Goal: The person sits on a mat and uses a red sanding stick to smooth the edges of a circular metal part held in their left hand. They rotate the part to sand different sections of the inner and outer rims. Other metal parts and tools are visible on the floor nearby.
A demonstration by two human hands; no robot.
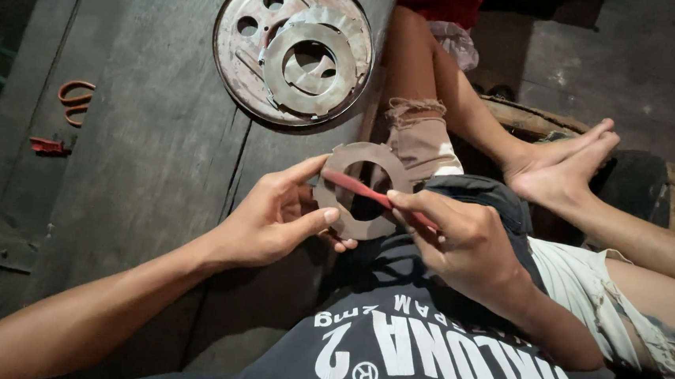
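Note:
My left hand (272, 217) grips a flat brown ring-shaped plate (348, 214) by its left rim, thumb on the front face. My right hand (460, 242) holds a thin red tool (353, 187) that lies across the ring's central hole, its tip near the ring's left edge. Both hands are over my lap, beside the edge of a dark wooden bench (158, 145).
A round metal dish (240, 56) on the bench holds a stack of similar metal rings (310, 69). Orange curved pieces (74, 100) and a small red part (47, 145) lie at the bench's left. My bare legs and feet (565, 162) stretch out to the right.

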